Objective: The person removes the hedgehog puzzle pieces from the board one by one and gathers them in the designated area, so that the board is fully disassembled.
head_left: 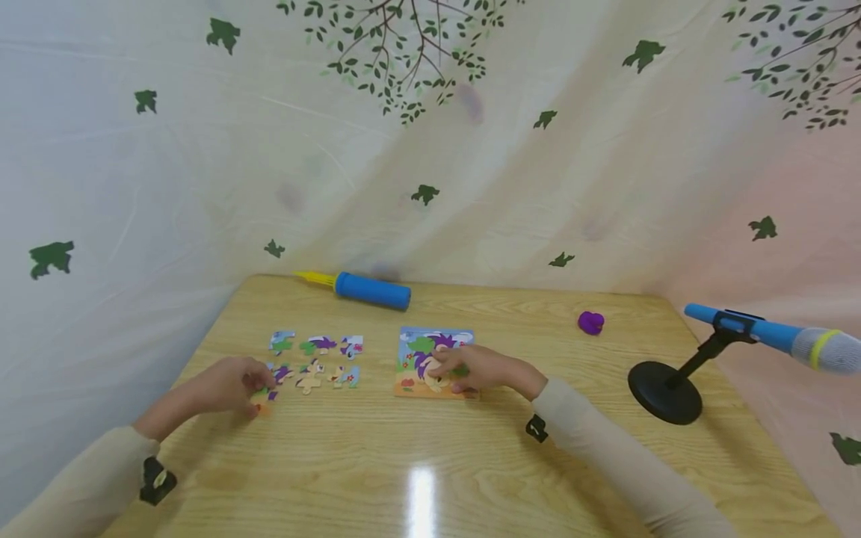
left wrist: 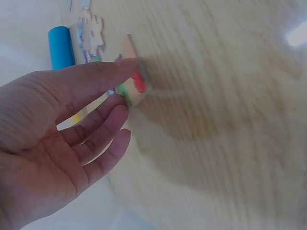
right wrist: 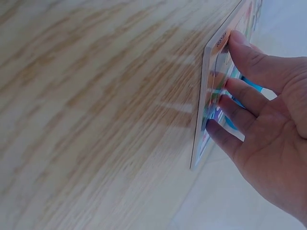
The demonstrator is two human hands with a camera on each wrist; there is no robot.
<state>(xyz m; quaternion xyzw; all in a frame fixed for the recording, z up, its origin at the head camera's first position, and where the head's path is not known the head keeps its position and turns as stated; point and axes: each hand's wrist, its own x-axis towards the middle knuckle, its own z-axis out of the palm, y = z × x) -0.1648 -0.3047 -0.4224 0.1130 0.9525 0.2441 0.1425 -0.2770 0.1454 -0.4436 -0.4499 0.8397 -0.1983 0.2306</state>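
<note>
Beside a group of jigsaw pieces (head_left: 311, 377) at the left of the table, my left hand (head_left: 232, 385) is lowered over the nearest corner. Its thumb and index finger pinch a puzzle piece (left wrist: 136, 87) with orange, green and red on it, while the other fingers curve loosely. Farther right lies a square puzzle board (head_left: 412, 359) with a colourful cartoon picture. My right hand (head_left: 480, 368) reaches over it from the right. In the right wrist view, the thumb and fingertips touch the face of the board with fingers spread; whether they hold a loose piece is hidden.
A blue hand pump (head_left: 373, 291) with a yellow nozzle lies behind the pieces. A small purple object (head_left: 591, 323) sits toward the back right. On the right, a blue microphone (head_left: 773, 334) rests on a black stand (head_left: 664, 392). Patterned cloth (head_left: 430, 149) hangs behind the table.
</note>
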